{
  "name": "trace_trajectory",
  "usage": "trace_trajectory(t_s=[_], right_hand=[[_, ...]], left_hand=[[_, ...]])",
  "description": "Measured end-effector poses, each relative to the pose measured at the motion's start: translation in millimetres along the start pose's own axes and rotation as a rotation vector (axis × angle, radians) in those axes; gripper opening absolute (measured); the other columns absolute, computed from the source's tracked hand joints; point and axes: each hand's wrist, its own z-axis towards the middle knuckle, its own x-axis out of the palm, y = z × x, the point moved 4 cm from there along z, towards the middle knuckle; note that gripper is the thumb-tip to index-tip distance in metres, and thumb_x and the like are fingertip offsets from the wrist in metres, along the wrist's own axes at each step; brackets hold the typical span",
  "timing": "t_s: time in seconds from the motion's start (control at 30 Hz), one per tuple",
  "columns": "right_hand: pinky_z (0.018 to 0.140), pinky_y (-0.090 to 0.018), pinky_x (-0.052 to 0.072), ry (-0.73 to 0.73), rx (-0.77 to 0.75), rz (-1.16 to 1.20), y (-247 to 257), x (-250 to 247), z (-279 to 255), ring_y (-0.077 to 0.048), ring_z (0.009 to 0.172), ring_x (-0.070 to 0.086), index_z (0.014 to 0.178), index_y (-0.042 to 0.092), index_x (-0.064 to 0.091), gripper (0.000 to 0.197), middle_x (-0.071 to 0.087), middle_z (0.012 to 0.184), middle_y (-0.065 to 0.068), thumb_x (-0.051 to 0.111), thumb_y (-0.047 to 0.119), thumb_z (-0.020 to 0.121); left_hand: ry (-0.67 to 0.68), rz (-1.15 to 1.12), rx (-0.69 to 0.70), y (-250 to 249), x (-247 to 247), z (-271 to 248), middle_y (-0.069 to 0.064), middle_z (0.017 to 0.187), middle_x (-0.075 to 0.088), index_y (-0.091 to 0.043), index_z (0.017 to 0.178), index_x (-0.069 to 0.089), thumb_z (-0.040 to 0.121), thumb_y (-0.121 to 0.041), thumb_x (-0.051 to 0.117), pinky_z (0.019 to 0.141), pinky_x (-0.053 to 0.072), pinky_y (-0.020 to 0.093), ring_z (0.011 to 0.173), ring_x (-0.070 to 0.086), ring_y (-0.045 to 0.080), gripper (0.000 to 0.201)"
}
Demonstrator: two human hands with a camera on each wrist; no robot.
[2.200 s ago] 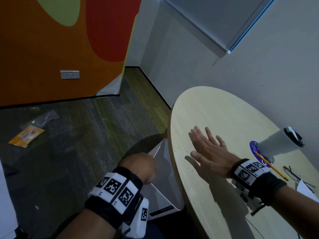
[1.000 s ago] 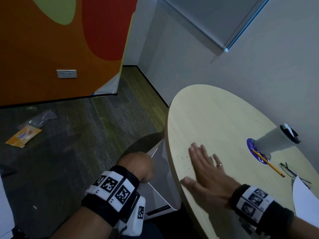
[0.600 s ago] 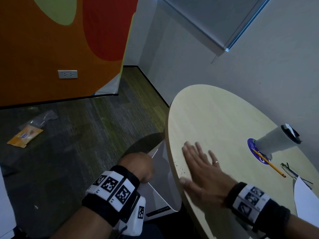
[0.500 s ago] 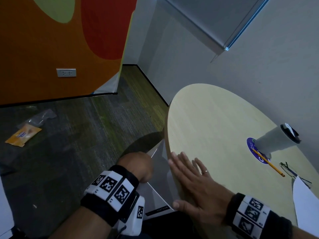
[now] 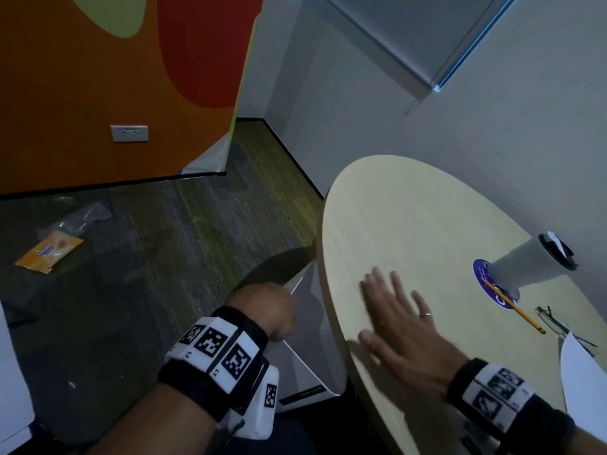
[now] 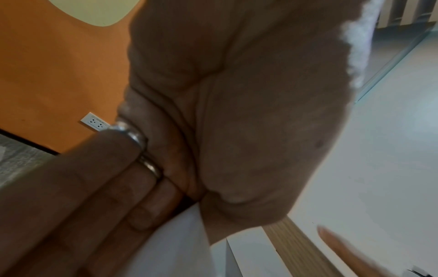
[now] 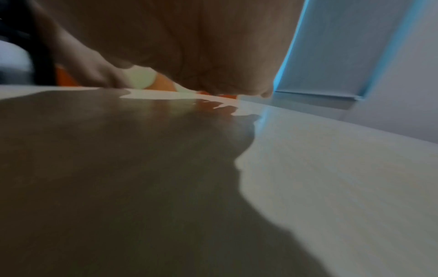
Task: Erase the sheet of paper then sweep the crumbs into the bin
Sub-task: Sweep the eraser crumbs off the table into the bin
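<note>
My left hand [image 5: 267, 308] hangs beside the table and grips the rim of the white bin [image 5: 307, 362], held against the table's edge. In the left wrist view the fingers [image 6: 113, 202] and thumb curl round the bin's white wall [image 6: 175, 249]. My right hand [image 5: 381, 310] lies flat with straight fingers on the round pale wooden table [image 5: 410, 224], a short way in from the edge above the bin. The white sheet of paper [image 5: 584, 385] shows at the right border. Crumbs are too small to make out.
A tipped-looking paper cup [image 5: 525, 267] stands on a blue coaster [image 5: 481, 274], with a yellow pencil [image 5: 515, 310] and glasses [image 5: 555, 323] beside it. An orange packet [image 5: 49, 254] lies on the carpet. Grey wall runs behind the table.
My right hand swept across the table to its edge over the bin, then came back further in onto the tabletop. My left hand kept its grip on the bin.
</note>
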Motion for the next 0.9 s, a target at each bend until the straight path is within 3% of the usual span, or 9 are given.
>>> trace_trajectory(t_s=[0.1,0.2,0.37,0.57,0.63,0.7,0.77,0.83,0.9], right_hand=[[0.131,-0.053,-0.015,0.011,0.197,0.117,-27.2,2.6,-1.6,-0.006,0.144,-0.05,0.158,0.029,-0.037,0.123,-0.046,0.164,0.01,-0.025,0.103,0.061],[0.13,-0.052,-0.018,0.048,0.1,0.067,-3.0,11.8,-13.5,-0.009,0.147,-0.048,0.158,0.027,-0.039,0.121,-0.048,0.162,0.01,-0.024,0.101,0.064],[0.126,-0.047,-0.016,0.006,-0.344,-0.108,54.4,28.6,-36.8,-0.015,0.16,-0.029,0.169,0.022,-0.017,0.102,-0.03,0.174,0.011,0.008,0.089,0.096],[0.129,-0.056,-0.017,0.025,0.021,-0.095,9.6,11.8,-25.5,-0.011,0.149,-0.049,0.156,0.029,-0.042,0.11,-0.052,0.16,0.015,-0.023,0.097,0.072],[0.129,-0.054,-0.007,0.08,-0.117,-0.119,26.8,21.5,-33.5,-0.02,0.16,-0.031,0.166,0.021,-0.024,0.111,-0.036,0.171,0.009,-0.004,0.096,0.086],[0.121,-0.052,0.02,0.068,-0.299,-0.252,50.7,37.6,-42.2,-0.031,0.164,0.012,0.171,0.017,0.016,0.09,0.008,0.18,-0.002,0.025,0.076,0.104],[0.119,-0.049,0.026,0.019,-0.377,-0.265,57.0,43.0,-46.2,-0.03,0.161,0.026,0.17,0.024,0.022,0.071,0.022,0.177,-0.001,0.027,0.062,0.11],[0.129,-0.047,0.003,-0.023,-0.366,-0.12,41.9,28.0,-45.7,-0.021,0.166,-0.006,0.17,0.037,-0.005,0.081,-0.008,0.179,0.01,0.011,0.079,0.103],[0.13,-0.05,-0.012,-0.06,-0.095,0.029,-13.5,20.4,-39.0,-0.008,0.157,-0.034,0.162,0.045,-0.027,0.09,-0.035,0.168,0.024,-0.009,0.092,0.087]], left_hand=[[-0.004,-0.012,-0.009,-0.5,-0.1,0.4,0.011,0.118,0.07,-0.004,0.12,0.067,0.103,-0.012,0.049,0.081,0.045,0.031,0.104,0.066,0.025,0.026],[0.011,-0.03,-0.05,1.8,2.0,4.0,0.004,0.084,0.061,-0.008,0.101,0.064,0.102,-0.012,0.052,0.077,0.046,0.031,0.084,0.058,0.021,0.013],[0.021,0.041,-0.037,0.3,4.1,4.1,0.012,0.123,0.069,-0.006,0.122,0.067,0.101,-0.011,0.052,0.08,0.046,0.032,0.101,0.065,0.027,0.026],[0.026,0.055,-0.026,0.3,4.1,4.3,0.014,0.132,0.065,-0.004,0.13,0.063,0.103,-0.012,0.051,0.082,0.044,0.032,0.117,0.065,0.029,0.031],[0.03,0.057,-0.025,-0.3,5.6,6.0,0.013,0.129,0.067,-0.004,0.128,0.065,0.102,-0.012,0.051,0.081,0.045,0.032,0.111,0.066,0.028,0.03],[0.032,0.06,-0.023,-0.3,7.5,8.0,0.013,0.126,0.068,-0.005,0.123,0.067,0.101,-0.013,0.051,0.08,0.046,0.032,0.104,0.066,0.028,0.028],[0.031,0.068,-0.02,1.2,8.4,9.3,0.013,0.125,0.069,-0.005,0.12,0.068,0.101,-0.014,0.051,0.079,0.046,0.032,0.099,0.065,0.027,0.027],[0.039,0.078,-0.02,2.4,9.0,10.6,0.013,0.125,0.07,-0.005,0.12,0.068,0.101,-0.014,0.051,0.08,0.046,0.032,0.098,0.064,0.027,0.027],[0.047,0.088,-0.03,2.2,9.3,10.5,0.014,0.128,0.068,-0.004,0.125,0.067,0.101,-0.013,0.051,0.082,0.046,0.032,0.109,0.067,0.029,0.03]])
